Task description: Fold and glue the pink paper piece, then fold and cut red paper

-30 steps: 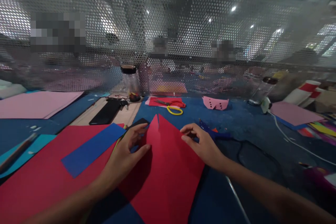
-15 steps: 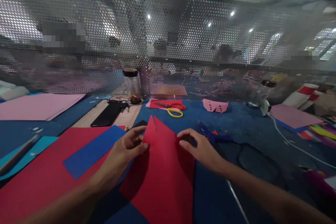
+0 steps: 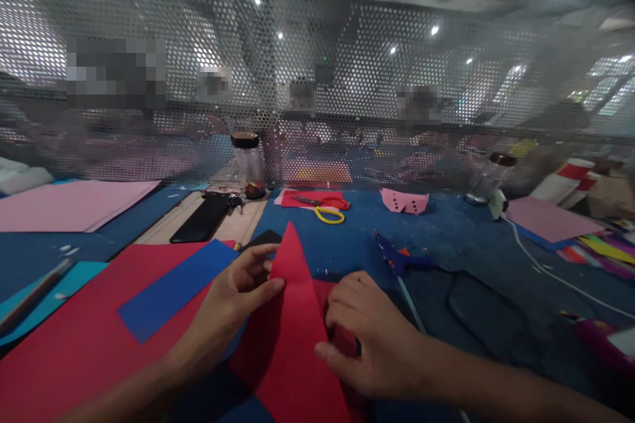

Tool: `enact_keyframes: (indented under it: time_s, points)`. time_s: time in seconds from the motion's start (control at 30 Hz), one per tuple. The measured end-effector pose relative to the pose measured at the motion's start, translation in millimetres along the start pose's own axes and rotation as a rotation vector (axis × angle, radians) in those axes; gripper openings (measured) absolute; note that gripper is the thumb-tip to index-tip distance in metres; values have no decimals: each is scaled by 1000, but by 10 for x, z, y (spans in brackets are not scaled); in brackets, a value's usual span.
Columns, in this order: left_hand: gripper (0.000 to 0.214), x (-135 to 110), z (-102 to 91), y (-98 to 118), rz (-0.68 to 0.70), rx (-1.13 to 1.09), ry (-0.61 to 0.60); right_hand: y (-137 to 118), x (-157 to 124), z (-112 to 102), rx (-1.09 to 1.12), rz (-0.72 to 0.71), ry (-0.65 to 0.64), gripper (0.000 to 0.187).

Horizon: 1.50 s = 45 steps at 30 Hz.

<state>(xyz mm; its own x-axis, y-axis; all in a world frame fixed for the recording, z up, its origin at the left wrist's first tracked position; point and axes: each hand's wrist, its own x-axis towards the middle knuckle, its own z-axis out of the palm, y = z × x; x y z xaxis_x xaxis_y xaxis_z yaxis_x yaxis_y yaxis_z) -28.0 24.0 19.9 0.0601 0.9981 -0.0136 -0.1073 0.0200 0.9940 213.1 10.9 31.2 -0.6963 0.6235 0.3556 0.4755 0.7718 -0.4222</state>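
A sheet of red paper (image 3: 294, 317), drawn up into a narrow pointed tip, stands in front of me. My left hand (image 3: 241, 291) pinches its left edge between thumb and fingers, just below the tip. At the lower right edge, my right hand (image 3: 370, 334) has its fingers curled behind the folded side and its thumb against the front. To the left, a blue paper strip (image 3: 178, 287) rests on a larger red sheet (image 3: 74, 337). Beyond the tip lie scissors (image 3: 329, 210) with red and yellow handles, on small red and pink papers.
A blue glue gun (image 3: 401, 260) with a black cord lies right of the hands. Further back are a phone (image 3: 202, 218), a lidded jar (image 3: 248, 168), another jar (image 3: 489, 178) and a pink paper piece with holes (image 3: 404, 201). A perforated metal screen (image 3: 337, 73) closes the back.
My right hand has moved down along the paper's right edge and curled in. The paper's right side has folded inward, making the upright part narrower. My left hand keeps its pinch.
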Motion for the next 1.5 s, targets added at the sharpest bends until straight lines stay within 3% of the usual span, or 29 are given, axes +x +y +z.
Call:
enact_keyframes:
  time_s: [0.2, 0.3, 0.4, 0.53, 0.63, 0.73, 0.87, 1.07, 1.23, 1.5]
  points:
    - [63, 48, -30, 12, 121, 13, -46, -64, -7, -152, -25, -1, 73, 11]
    - [63, 101, -97, -24, 32, -16, -149, -30, 29, -280, 7, 3, 109, 12]
    - [47, 134, -153, -65, -63, -49, -213, 83, 122, -404, 53, 38, 119, 16]
    - [37, 150, -168, -45, -118, -149, -216, 280, 292, -535, 140, 143, 63, 18]
    - [34, 158, -166, -15, -182, -203, -258, 354, 387, -579, 197, 145, -7, 18]
    - [34, 165, -172, -17, -232, -198, -315, 373, 458, -573, 208, 115, -53, 19]
    - [31, 163, -185, -32, -256, -164, -218, 509, 648, -567, 32, 150, -149, 26]
    - [29, 167, -210, -50, -250, -55, -150, 1171, 1193, -517, -350, 255, -171, 20]
    - [36, 186, -175, -14, -246, -46, -136, 1631, 1564, -298, -552, 337, -274, 35]
    - [39, 204, -188, -26, -245, -65, -105, 1822, 1836, -140, -633, 435, -401, 34]
